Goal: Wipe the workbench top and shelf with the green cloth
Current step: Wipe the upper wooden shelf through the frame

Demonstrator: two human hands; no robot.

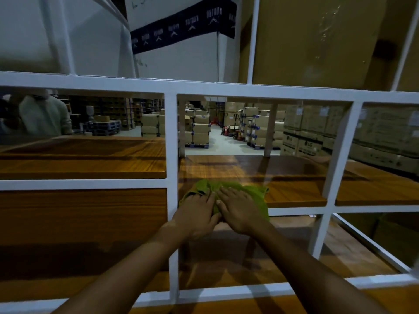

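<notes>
green cloth (254, 193) stretches left-right on shelf (294, 193); left hand (197, 214), right hand (240, 211) press it, fingers (225, 191) straight.

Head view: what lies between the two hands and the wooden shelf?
The green cloth: the left hand and right hand rest flat on it, and it lies on the wooden shelf, as the head view shows.

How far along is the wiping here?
Done: cannot tell; no wood looks visibly cleaner. In hand: left hand and right hand press the green cloth flat on the middle shelf board. Left, probably: the shelf board to the left and the workbench top below.
</notes>
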